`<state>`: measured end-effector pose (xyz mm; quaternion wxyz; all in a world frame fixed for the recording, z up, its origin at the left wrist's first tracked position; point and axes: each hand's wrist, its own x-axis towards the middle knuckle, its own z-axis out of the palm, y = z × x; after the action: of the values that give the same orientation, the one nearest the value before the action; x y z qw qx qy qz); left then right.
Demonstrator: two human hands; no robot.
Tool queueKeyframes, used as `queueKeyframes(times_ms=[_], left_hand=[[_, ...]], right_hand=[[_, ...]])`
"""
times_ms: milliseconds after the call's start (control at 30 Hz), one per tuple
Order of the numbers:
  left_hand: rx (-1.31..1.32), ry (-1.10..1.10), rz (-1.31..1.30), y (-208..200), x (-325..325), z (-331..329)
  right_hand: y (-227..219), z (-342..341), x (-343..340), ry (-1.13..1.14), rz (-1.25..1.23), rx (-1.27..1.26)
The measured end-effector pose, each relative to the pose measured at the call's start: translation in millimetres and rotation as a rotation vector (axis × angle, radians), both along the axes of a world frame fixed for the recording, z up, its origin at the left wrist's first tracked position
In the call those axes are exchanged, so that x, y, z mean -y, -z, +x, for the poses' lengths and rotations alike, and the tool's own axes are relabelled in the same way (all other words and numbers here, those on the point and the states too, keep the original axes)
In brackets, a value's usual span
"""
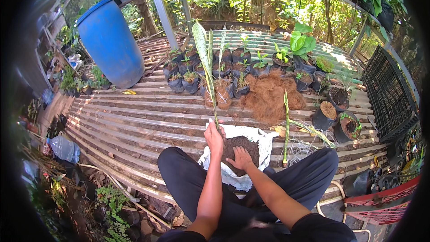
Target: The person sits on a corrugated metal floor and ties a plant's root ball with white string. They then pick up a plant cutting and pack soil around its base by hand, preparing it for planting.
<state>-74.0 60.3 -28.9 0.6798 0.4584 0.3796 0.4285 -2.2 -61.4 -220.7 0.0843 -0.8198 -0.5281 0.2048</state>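
Observation:
My left hand is closed round the lower end of a long snake plant leaf, which stands upright above the white sack. Dark soil fills the sack's open mouth between my crossed legs. Fingers spread, my right hand lies on the soil at its near right side. Another snake plant leaf lies on the slats to the right of the sack, with a yellowish leaf and loose pale string beside it.
Brown coir fibre is heaped beyond the sack, near rows of potted seedlings. A blue barrel stands at the far left. Black pots, a black crate and a red crate are on the right. A clear bottle lies left.

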Motion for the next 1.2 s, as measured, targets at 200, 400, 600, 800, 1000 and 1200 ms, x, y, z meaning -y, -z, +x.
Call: queueKeyframes(times_ms=[200,400,600,800,1000,1200], left_hand=[[-0.011,-0.035,0.026,2,-4,0],[-0.033,-0.023,0.017,2,-4,-1],[-0.022,-0.018,0.026,0,-3,-4],[-0.011,-0.034,0.018,0,-4,-3],[-0.001,-0.034,0.008,3,-4,-2],[0.004,-0.032,-0.005,6,-5,-1]], right_hand=[[6,-12,0,0.079,0.108,-0.029],[0,-10,8,0.047,0.205,0.018],[-5,-13,15,0.023,0.325,0.068],[-3,-16,22,0.013,0.359,0.038],[4,-11,29,-0.024,0.525,0.082],[0,-16,35,-0.005,0.346,0.027]])
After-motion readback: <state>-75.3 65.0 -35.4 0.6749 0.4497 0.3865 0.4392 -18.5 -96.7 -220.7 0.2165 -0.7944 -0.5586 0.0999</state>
